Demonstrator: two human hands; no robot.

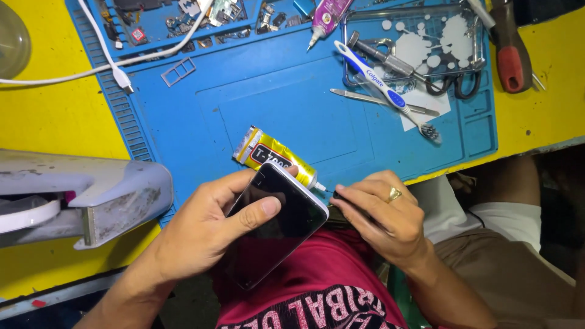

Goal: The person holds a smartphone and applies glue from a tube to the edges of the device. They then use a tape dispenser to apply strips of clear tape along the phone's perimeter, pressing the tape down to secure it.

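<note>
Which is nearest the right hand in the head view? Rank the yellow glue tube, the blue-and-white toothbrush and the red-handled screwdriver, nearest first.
1. Yellow glue tube: just left of the right hand, nozzle almost at its fingertips.
2. Blue-and-white toothbrush: farther up the blue mat.
3. Red-handled screwdriver: farthest, at the top right on the yellow table.

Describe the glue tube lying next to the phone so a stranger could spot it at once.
Start at the blue work mat on the yellow table. At the mat's near edge, just beyond the dark phone gripped by the left hand, lies the glue tube. It is yellow and crinkled at its tail, unlike the purple-labelled tube at the far edge.
</note>
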